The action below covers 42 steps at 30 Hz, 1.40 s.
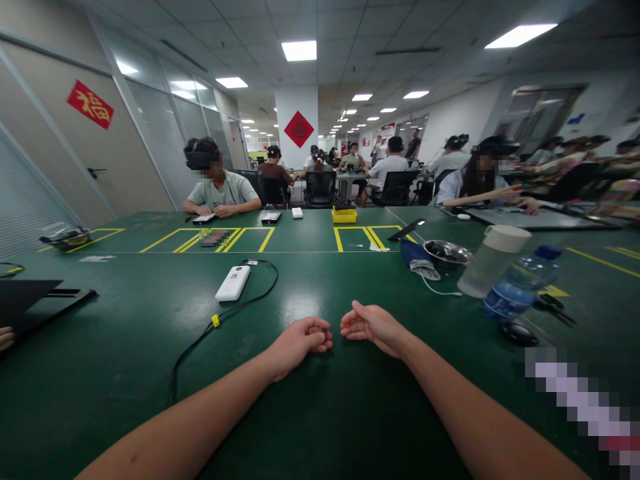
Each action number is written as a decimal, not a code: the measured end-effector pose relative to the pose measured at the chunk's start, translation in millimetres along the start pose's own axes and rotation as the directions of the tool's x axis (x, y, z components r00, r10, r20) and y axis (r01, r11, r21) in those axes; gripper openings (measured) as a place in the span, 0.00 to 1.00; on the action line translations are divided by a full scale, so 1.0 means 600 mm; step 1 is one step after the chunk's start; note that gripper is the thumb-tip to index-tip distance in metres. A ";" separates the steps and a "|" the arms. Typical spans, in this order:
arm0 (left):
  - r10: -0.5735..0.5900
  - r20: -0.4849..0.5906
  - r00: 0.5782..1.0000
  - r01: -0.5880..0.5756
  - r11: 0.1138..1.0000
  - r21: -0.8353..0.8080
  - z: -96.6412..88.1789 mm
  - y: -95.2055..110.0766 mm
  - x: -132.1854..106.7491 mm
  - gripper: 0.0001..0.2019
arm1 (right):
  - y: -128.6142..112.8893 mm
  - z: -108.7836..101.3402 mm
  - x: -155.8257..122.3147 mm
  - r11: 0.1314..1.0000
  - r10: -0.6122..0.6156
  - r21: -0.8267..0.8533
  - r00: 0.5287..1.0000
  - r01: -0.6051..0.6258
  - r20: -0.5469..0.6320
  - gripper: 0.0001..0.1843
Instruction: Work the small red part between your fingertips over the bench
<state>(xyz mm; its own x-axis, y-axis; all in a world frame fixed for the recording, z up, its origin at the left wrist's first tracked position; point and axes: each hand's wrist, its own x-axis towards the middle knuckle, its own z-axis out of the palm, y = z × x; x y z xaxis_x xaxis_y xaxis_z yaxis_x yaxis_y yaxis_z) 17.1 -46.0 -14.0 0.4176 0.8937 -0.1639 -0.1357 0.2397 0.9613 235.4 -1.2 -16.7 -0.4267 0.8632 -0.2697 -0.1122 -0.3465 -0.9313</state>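
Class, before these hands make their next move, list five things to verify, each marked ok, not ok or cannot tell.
1. Left hand and right hand both rest on the green table: ok.
2. Right hand pinches the small orange piece: ok.
3. Left hand pinches the small dark piece: ok; what it is: cannot tell.
4. Hands apart, not touching: ok.
5. Black cable lies clear of the left hand: ok.
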 end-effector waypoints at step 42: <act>0.008 -0.123 0.992 -0.039 0.968 -0.248 0.033 -0.013 0.037 0.12 | -0.010 0.009 -0.011 0.995 -0.094 0.039 0.995 0.092 0.032 0.09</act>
<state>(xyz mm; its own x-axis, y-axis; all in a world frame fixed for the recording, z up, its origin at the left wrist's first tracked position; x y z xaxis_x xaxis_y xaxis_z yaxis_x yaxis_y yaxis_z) 45.4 -35.4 -21.0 0.3026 0.9356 -0.1819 -0.3708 0.2913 0.8818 234.1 -7.0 -8.2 -0.4427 0.8797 -0.1734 -0.1859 -0.2792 -0.9421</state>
